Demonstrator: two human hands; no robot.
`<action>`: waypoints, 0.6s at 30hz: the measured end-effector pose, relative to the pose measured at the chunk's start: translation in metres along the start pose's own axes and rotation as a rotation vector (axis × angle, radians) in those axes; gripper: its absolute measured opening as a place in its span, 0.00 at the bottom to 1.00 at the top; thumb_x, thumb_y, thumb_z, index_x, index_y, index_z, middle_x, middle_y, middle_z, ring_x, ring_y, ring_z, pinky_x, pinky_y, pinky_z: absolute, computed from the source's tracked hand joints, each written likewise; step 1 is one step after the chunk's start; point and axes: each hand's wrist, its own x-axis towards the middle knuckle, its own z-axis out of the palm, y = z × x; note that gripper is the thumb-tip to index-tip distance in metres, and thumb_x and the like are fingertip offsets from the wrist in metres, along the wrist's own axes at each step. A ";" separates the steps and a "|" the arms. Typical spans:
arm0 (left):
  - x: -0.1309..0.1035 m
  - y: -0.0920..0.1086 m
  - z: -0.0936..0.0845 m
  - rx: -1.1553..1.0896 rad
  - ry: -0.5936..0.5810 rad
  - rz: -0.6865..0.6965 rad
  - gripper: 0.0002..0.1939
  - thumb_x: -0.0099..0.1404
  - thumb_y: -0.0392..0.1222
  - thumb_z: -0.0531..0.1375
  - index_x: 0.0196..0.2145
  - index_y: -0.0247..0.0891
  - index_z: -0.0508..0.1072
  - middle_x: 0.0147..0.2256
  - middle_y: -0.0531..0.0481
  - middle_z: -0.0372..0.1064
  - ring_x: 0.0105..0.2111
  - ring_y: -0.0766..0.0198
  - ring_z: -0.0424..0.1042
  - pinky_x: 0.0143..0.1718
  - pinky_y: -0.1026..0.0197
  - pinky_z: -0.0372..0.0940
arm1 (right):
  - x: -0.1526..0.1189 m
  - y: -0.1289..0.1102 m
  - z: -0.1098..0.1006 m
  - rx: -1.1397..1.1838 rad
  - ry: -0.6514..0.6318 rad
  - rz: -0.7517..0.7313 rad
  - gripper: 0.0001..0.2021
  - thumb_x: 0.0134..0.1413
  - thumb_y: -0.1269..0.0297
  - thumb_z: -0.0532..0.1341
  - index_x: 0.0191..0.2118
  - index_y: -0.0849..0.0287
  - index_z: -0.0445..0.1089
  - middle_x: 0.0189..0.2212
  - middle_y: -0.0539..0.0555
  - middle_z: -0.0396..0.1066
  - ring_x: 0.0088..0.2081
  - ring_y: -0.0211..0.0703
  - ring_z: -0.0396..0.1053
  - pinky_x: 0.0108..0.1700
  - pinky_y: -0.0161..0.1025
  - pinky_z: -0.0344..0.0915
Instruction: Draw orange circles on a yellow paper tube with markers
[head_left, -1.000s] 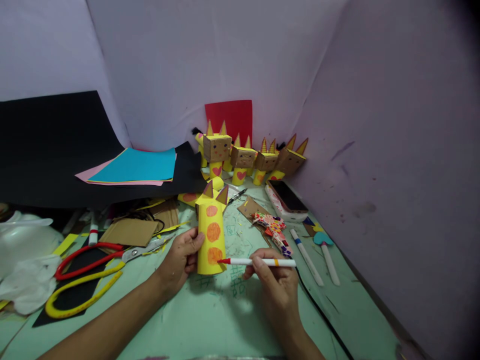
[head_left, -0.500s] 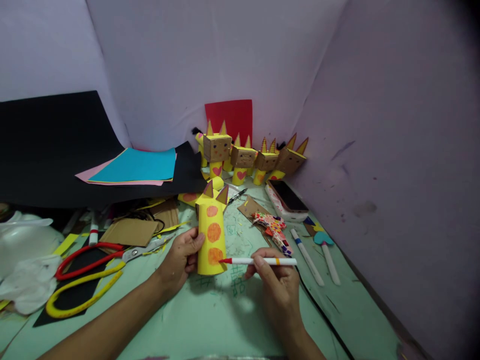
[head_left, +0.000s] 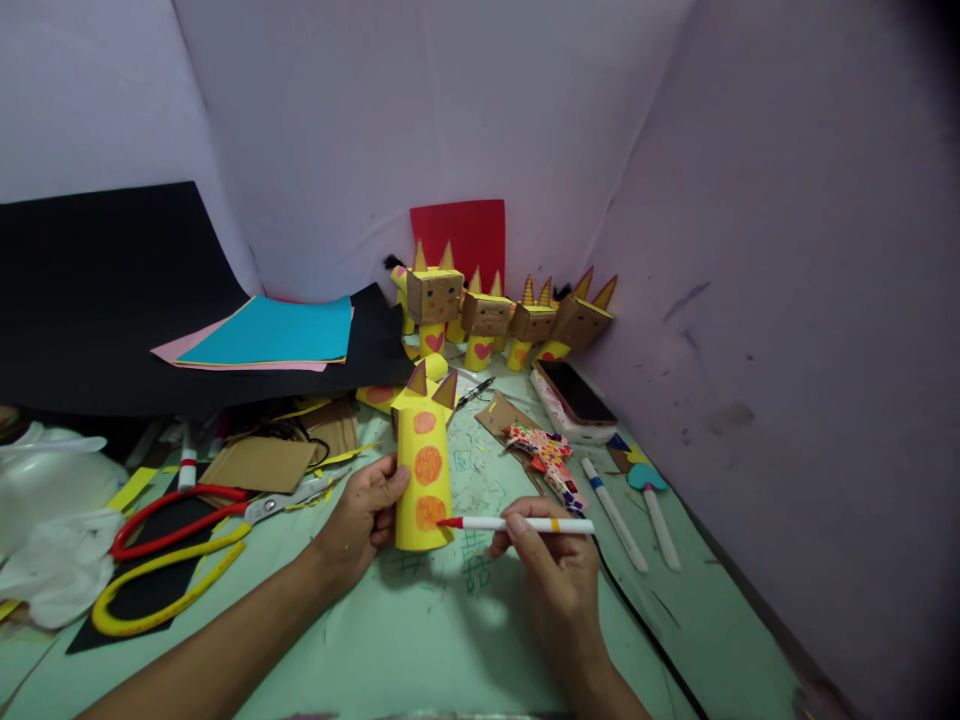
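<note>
My left hand [head_left: 364, 525] is closed round the left side of a yellow paper tube figure [head_left: 412, 490], held upright with two pointed ears at its top. Three orange spots run down the tube's front. Between the thumb and fingers of my right hand [head_left: 559, 575] lies a white marker [head_left: 491, 523], nearly level. Its red tip points left and meets the right part of the lowest spot. Behind the tube, another yellow piece with orange spots [head_left: 377, 395] is partly hidden.
Red-and-yellow scissors [head_left: 176, 550], cardboard scraps [head_left: 259, 465] and coloured sheets [head_left: 270, 330] lie left. Several box-headed yellow figures [head_left: 487, 315] stand behind. At right are a phone [head_left: 576, 391], a patterned glue gun [head_left: 546, 452], its black cable [head_left: 649, 640] and a capped marker [head_left: 615, 515].
</note>
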 end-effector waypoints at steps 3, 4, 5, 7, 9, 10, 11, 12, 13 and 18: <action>0.001 -0.001 -0.002 0.005 -0.015 0.004 0.19 0.52 0.52 0.64 0.35 0.35 0.68 0.19 0.60 0.56 0.13 0.79 0.42 0.12 0.74 0.37 | 0.000 0.001 0.000 0.014 0.045 -0.013 0.10 0.51 0.58 0.61 0.26 0.59 0.70 0.17 0.48 0.68 0.21 0.36 0.64 0.25 0.32 0.59; 0.001 -0.001 -0.002 0.008 -0.017 0.003 0.20 0.52 0.52 0.64 0.35 0.35 0.68 0.19 0.60 0.56 0.13 0.79 0.42 0.12 0.74 0.37 | 0.000 0.002 0.000 0.030 0.049 -0.014 0.10 0.51 0.58 0.61 0.26 0.59 0.70 0.17 0.48 0.68 0.21 0.35 0.64 0.25 0.32 0.59; 0.001 -0.002 -0.002 0.008 -0.015 0.003 0.20 0.51 0.53 0.64 0.35 0.35 0.68 0.19 0.60 0.56 0.13 0.79 0.42 0.12 0.74 0.37 | 0.000 0.003 0.000 0.044 0.045 -0.013 0.10 0.51 0.57 0.61 0.26 0.59 0.70 0.17 0.48 0.68 0.21 0.35 0.64 0.25 0.32 0.59; 0.001 -0.001 -0.003 0.004 -0.007 -0.001 0.20 0.50 0.53 0.64 0.34 0.35 0.68 0.18 0.61 0.54 0.13 0.79 0.41 0.11 0.74 0.37 | 0.000 0.003 0.000 0.044 0.013 -0.001 0.10 0.51 0.57 0.61 0.27 0.59 0.70 0.17 0.48 0.68 0.21 0.36 0.64 0.25 0.32 0.59; 0.000 -0.001 -0.003 -0.002 0.000 0.000 0.19 0.50 0.52 0.65 0.33 0.35 0.68 0.18 0.61 0.53 0.13 0.79 0.41 0.11 0.74 0.37 | -0.001 0.003 0.000 0.018 -0.020 0.004 0.10 0.51 0.57 0.61 0.27 0.59 0.70 0.18 0.48 0.68 0.22 0.36 0.65 0.25 0.32 0.59; 0.000 -0.001 -0.003 -0.002 0.003 0.001 0.19 0.50 0.52 0.65 0.33 0.35 0.68 0.18 0.61 0.54 0.13 0.79 0.41 0.12 0.74 0.37 | 0.000 0.002 0.000 0.005 -0.025 0.003 0.10 0.51 0.57 0.61 0.27 0.59 0.70 0.18 0.48 0.69 0.22 0.36 0.65 0.25 0.32 0.59; 0.000 -0.001 -0.002 0.000 0.002 0.001 0.19 0.50 0.52 0.65 0.33 0.35 0.68 0.18 0.61 0.54 0.13 0.79 0.41 0.12 0.74 0.37 | 0.000 0.002 0.000 -0.004 -0.018 0.001 0.10 0.52 0.57 0.61 0.27 0.59 0.70 0.18 0.49 0.69 0.22 0.36 0.65 0.25 0.32 0.59; 0.000 -0.001 -0.002 0.001 -0.001 -0.001 0.19 0.50 0.52 0.65 0.34 0.35 0.68 0.18 0.61 0.55 0.13 0.79 0.41 0.12 0.74 0.37 | 0.000 0.003 0.000 -0.007 -0.002 -0.005 0.10 0.51 0.57 0.61 0.27 0.59 0.70 0.18 0.48 0.68 0.22 0.36 0.64 0.25 0.32 0.59; 0.000 -0.001 -0.002 0.002 -0.005 -0.002 0.20 0.51 0.52 0.64 0.35 0.35 0.68 0.18 0.61 0.55 0.13 0.79 0.41 0.12 0.74 0.37 | 0.000 0.003 -0.001 -0.005 0.021 -0.010 0.10 0.51 0.57 0.61 0.27 0.59 0.70 0.18 0.48 0.68 0.21 0.36 0.64 0.25 0.32 0.59; 0.001 -0.001 -0.002 0.004 -0.008 0.009 0.20 0.51 0.52 0.64 0.35 0.35 0.68 0.18 0.61 0.56 0.13 0.79 0.42 0.11 0.74 0.37 | 0.000 0.004 -0.001 0.043 0.027 -0.022 0.11 0.51 0.56 0.61 0.26 0.58 0.70 0.17 0.48 0.69 0.21 0.36 0.64 0.25 0.32 0.59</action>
